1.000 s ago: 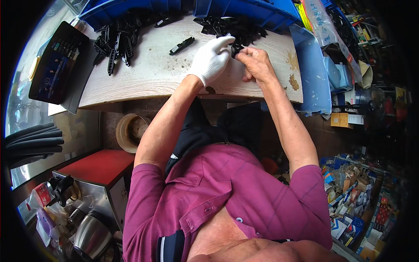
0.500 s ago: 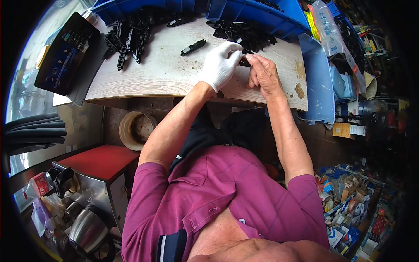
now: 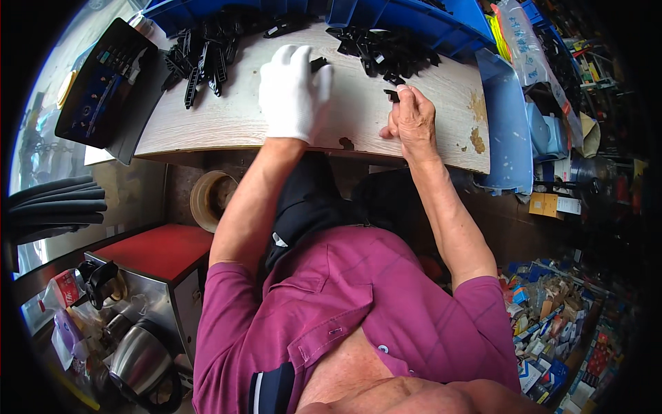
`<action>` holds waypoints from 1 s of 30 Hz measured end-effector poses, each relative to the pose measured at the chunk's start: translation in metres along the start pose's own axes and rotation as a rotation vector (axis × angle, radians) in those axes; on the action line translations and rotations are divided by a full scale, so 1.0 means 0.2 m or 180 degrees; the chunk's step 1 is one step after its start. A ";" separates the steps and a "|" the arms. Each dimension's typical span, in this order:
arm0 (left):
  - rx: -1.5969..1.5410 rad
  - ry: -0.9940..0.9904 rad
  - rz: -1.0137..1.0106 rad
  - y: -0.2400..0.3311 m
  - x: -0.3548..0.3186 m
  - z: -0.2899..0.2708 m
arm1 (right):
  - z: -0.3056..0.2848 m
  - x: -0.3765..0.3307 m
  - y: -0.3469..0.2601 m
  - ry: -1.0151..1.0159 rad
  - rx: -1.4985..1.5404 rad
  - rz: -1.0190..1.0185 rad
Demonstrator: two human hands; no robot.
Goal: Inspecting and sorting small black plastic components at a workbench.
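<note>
1. Two hands work over a pale wood-grain tabletop (image 3: 227, 117). The left hand (image 3: 293, 93) wears a white glove; the right hand (image 3: 414, 121) is bare.
2. The left hand lies palm down, its fingers spread a little, with a small black plastic piece (image 3: 318, 64) at its fingertips. Whether it grips that piece or only touches it cannot be told.
3. The right hand's fingers are curled in tight, pinching a small black plastic clip (image 3: 392, 95) between thumb and forefinger, just above the table's surface.
4. The clip is matte black, short and angular; finer detail is too small to make out.
5. Just beyond the right hand lies a loose heap of black parts (image 3: 386, 52), similar in colour, against a blue bin (image 3: 441, 27).
6. A second pile of longer black parts (image 3: 203, 58) lies at the far left of the table, well apart from both hands.
7. A dark tray (image 3: 96, 90) hangs over the table's left edge.
</note>
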State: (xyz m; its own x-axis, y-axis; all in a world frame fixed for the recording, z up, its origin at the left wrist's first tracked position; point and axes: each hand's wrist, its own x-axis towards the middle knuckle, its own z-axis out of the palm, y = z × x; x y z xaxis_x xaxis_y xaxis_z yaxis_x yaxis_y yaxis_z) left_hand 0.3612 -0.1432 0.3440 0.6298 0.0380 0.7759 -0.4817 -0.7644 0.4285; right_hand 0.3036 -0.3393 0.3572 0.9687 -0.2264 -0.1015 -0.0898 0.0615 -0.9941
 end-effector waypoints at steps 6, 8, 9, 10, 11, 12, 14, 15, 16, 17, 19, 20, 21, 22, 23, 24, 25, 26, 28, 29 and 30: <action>0.0201 -0.1043 0.0158 -0.09 -0.03 -0.03 | 0.00 0.01 -0.03 0.0153 0.0180 0.0066; -0.0810 -0.1286 -0.0163 0.04 -0.05 -0.06 | 0.00 0.00 -0.03 0.0218 0.0237 0.0079; -0.1335 -0.1436 -0.0378 0.10 -0.06 -0.08 | -0.01 0.00 -0.02 0.0227 0.0340 0.0042; -0.1531 -0.1679 -0.0518 0.14 -0.07 -0.08 | -0.01 0.00 -0.02 0.0220 0.0443 0.0002; -0.1770 -0.1801 -0.0541 0.18 -0.08 -0.07 | -0.02 0.00 -0.01 0.0226 0.0433 0.0003; -0.2011 -0.1923 -0.0562 0.21 -0.08 -0.07 | -0.03 0.00 -0.01 0.0210 0.0364 -0.0074; -0.2074 -0.2029 -0.0537 0.23 -0.08 -0.05 | -0.02 -0.01 0.00 0.0247 0.0403 -0.0179; -0.2246 -0.1987 -0.0562 0.23 -0.09 -0.03 | -0.01 -0.01 0.00 0.0249 0.0398 -0.0176; -0.2427 -0.1951 -0.0584 0.23 -0.09 -0.01 | -0.02 -0.01 0.00 0.0238 0.0389 -0.0161; -0.2438 -0.1951 -0.0622 0.23 -0.09 -0.01 | -0.02 -0.01 0.00 0.0227 0.0381 -0.0145; -0.2354 -0.1928 -0.0751 0.24 -0.10 -0.01 | -0.01 -0.02 -0.01 0.0256 0.0343 -0.0122; -0.2255 -0.1894 -0.0880 0.25 -0.10 -0.01 | -0.01 -0.02 -0.01 0.0285 0.0249 -0.0142; -0.2262 -0.1908 -0.0881 0.26 -0.10 0.01 | -0.01 -0.02 -0.01 0.0312 0.0156 -0.0160; -0.2318 -0.1791 -0.1034 0.27 -0.11 0.02 | 0.00 -0.03 -0.01 0.0307 0.0207 -0.0149; -0.2369 -0.1670 -0.1187 0.28 -0.11 0.03 | -0.01 -0.01 0.01 0.0312 0.0211 -0.0141; -0.2415 -0.1596 -0.1271 0.31 -0.10 0.04 | -0.03 0.02 0.05 0.0428 0.0082 -0.0373; -0.2464 -0.1524 -0.1362 0.35 -0.10 0.06 | -0.05 0.03 0.07 0.0545 -0.0055 -0.0599; -0.2485 -0.1392 -0.1371 0.37 -0.11 0.09 | -0.05 0.02 0.06 0.0654 0.0028 -0.0641; -0.2293 -0.1372 -0.1269 0.44 -0.13 0.14 | -0.05 0.03 0.06 0.0758 -0.0531 -0.0993; -0.2320 -0.1256 -0.1236 0.45 -0.14 0.16 | -0.05 0.02 0.05 0.0750 -0.0409 -0.0922; -0.2268 -0.1261 -0.1266 0.45 -0.15 0.16 | -0.06 0.02 0.05 0.0703 -0.0402 -0.0922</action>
State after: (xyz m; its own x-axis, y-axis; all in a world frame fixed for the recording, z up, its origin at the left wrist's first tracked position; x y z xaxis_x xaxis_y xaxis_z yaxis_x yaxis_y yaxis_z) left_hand 0.3180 -0.2337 0.3441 0.9303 -0.1109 0.3496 -0.3638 -0.1581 0.9180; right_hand 0.3032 -0.3502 0.3473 0.8861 -0.4218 0.1920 0.1392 -0.1530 -0.9784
